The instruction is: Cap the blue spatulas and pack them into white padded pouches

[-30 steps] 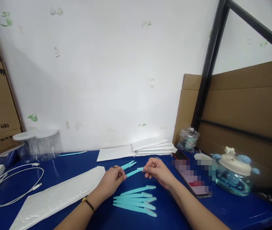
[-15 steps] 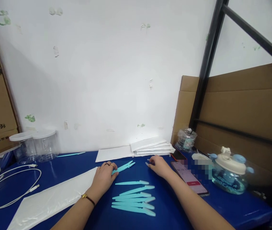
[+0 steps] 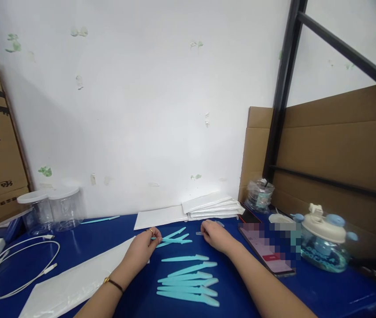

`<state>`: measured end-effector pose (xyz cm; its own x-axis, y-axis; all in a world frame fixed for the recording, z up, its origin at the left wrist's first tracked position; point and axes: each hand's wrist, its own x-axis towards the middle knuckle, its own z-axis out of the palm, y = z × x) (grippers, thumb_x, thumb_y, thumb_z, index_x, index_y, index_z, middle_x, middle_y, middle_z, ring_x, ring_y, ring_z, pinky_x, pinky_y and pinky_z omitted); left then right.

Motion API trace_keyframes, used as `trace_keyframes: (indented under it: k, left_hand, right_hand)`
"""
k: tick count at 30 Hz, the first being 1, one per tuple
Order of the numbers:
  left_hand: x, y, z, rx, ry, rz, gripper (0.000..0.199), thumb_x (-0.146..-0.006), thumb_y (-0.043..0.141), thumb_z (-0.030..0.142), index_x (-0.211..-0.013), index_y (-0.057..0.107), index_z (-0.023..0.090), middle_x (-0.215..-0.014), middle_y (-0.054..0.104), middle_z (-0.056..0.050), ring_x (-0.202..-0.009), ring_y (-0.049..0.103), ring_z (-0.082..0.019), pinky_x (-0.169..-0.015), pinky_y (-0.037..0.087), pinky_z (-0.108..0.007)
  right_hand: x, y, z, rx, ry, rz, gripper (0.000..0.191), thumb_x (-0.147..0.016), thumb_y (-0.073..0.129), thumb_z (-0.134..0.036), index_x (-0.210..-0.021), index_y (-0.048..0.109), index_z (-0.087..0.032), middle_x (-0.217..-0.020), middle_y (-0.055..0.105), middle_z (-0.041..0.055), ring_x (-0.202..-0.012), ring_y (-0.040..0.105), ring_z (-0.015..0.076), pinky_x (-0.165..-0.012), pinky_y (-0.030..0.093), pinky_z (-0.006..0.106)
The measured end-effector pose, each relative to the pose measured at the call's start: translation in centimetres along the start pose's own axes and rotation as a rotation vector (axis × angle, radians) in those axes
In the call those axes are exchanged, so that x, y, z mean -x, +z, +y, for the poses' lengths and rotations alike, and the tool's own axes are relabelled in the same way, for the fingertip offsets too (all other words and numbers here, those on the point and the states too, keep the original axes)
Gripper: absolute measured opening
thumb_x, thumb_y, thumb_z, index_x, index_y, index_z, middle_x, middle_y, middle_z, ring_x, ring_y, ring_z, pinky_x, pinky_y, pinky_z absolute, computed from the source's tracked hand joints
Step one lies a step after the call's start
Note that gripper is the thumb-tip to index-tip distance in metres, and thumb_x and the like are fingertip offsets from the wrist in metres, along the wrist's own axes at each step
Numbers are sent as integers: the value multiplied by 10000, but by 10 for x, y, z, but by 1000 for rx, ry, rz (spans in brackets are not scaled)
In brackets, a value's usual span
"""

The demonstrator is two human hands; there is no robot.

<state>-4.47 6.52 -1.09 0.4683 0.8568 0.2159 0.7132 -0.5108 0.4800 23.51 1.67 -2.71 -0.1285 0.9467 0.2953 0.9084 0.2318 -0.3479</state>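
The left hand [image 3: 142, 245] pinches; the right hand [image 3: 217, 235] curls, palm down. The left forearm [image 3: 103, 296] and right forearm [image 3: 264, 278] converge forward.

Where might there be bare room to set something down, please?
The table looks bare between the white cable, clear jars and long white packet; also between the bottle, lit phone and right forearm. The middle is crowded: teal razors, left hand, right hand.

It looks like a makeshift work corner: a blue-covered bench [image 3: 327, 291], a patch-marked white wall [image 3: 141, 110], a black metal frame [image 3: 283, 84], flat brown cardboard panels [image 3: 340, 143].
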Motion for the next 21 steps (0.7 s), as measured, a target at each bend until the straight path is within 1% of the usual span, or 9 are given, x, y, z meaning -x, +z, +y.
trace_keyframes:
  k: [3, 5, 7, 10, 15, 21]
  left_hand:
    - [-1, -1, -5, 38, 4, 12, 196, -839, 400, 344, -808, 537, 207, -724, 601, 20, -651, 528, -142, -599, 330, -229]
    - [-2, -1, -7, 44, -6, 30, 204, -839, 395, 348, -808, 536, 203, -699, 581, 21, -632, 509, -138, -602, 331, -229]
    - [-2, -2, -8, 45, -19, 46, 206, -838, 395, 350, -810, 538, 204, -683, 569, 21, -622, 497, -138, -600, 327, -230]
    - [-3, -3, -8, 52, -29, 58, 199, -835, 398, 349, -809, 537, 209, -660, 555, 23, -619, 492, -143, -593, 322, -229]
    - [-2, -4, -6, 72, -33, 61, 193, -830, 399, 354, -792, 526, 213, -653, 546, 27, -614, 485, -144, -577, 313, -225]
    - [-1, -5, -4, 91, -41, 67, 198, -835, 393, 360, -797, 522, 216, -666, 550, 26, -592, 460, -137, -568, 306, -222]
  right_hand:
    - [2, -1, -6, -19, -42, 7, 147, -757, 479, -60, -802, 560, -174, -844, 587, 46, -793, 535, 163, -695, 373, 234]
    - [2, -2, -8, -60, -65, 1, 145, -778, 463, -79, -828, 548, -186, -775, 581, 13, -722, 528, 142, -646, 372, 217]
    - [3, -5, -8, -146, -95, 0, 149, -789, 451, -90, -837, 548, -192, -706, 560, -15, -637, 501, 120, -587, 358, 201]
    - [3, -6, -7, -288, -125, 29, 138, -789, 460, -108, -821, 565, -190, -680, 536, -24, -602, 472, 109, -547, 340, 193]
    - [0, 1, -7, -458, -65, 39, 96, -831, 472, -208, -836, 567, -195, -653, 537, -25, -568, 493, 110, -513, 345, 196]
    - [-3, 7, -11, -651, -19, 0, 77, -816, 509, -241, -826, 556, -182, -649, 527, -28, -554, 532, 106, -525, 383, 206]
